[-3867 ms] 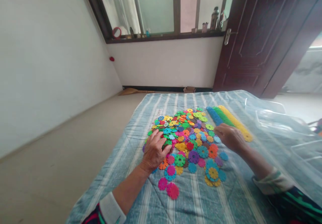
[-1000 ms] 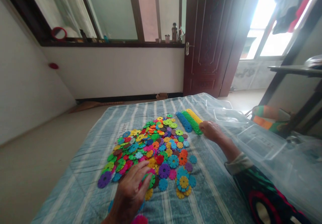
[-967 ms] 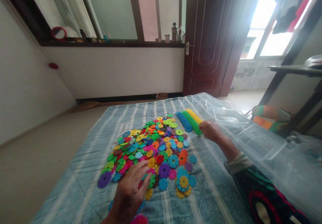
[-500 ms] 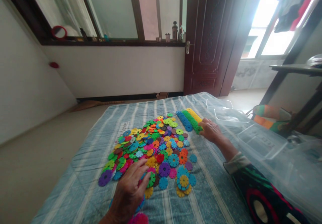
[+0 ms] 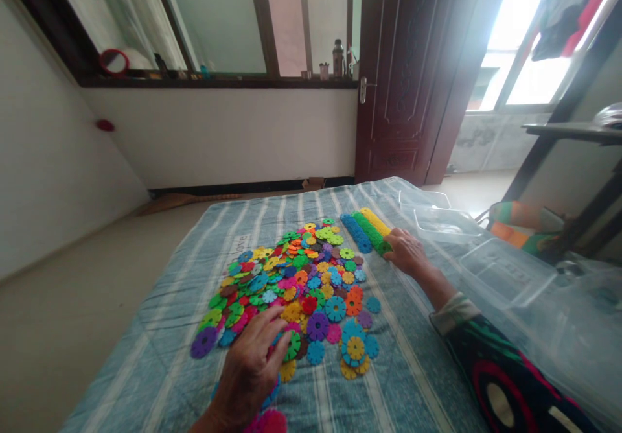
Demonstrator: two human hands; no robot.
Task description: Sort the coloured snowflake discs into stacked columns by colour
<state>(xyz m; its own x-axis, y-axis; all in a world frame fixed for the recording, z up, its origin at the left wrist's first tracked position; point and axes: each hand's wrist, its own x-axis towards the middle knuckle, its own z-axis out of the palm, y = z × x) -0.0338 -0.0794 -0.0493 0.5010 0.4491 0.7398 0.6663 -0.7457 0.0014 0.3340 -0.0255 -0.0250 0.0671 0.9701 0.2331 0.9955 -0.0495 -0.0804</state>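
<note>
Right hand [image 5: 408, 251] moved to green row [image 5: 371, 231], near boxes [image 5: 505, 272]

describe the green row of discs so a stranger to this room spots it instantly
On the striped blue cloth, go to the far right edge of the loose heap of coloured discs. Just beyond it lie three straight rows side by side, the right hand by their near end. The green row is the middle one, between the blue row and the yellow row.

In the lower half of the frame, two hands [image 5: 247, 363], three disc rows [image 5: 372, 232] and one loose disc pile [image 5: 282, 279] are counted; at upper left, one round mirror [image 5: 114, 62].
</note>
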